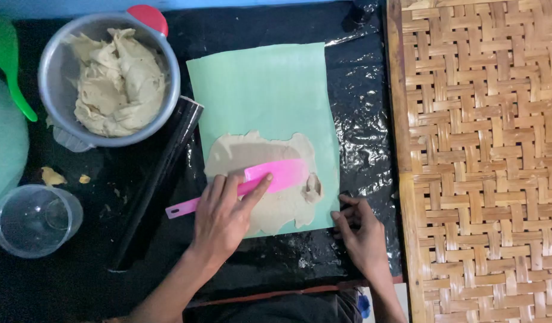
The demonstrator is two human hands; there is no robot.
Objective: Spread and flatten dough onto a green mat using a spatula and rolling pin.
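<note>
A pale green sheet (270, 90) lies on black plastic. A thin layer of beige dough (252, 149) is spread over its lower half. My left hand (225, 215) grips a pink flat spatula (276, 174) and presses its blade on the dough. My right hand (360, 230) rests with fingertips on the sheet's lower right corner, holding nothing.
A metal bowl (52, 90) full of beige dough stands at the upper left, with a green spoon (10, 60) beside it. A clear plastic cup (34, 220) sits at the lower left. A black roll (159, 179) lies left of the sheet. A woven bamboo tray (479, 161) fills the right side.
</note>
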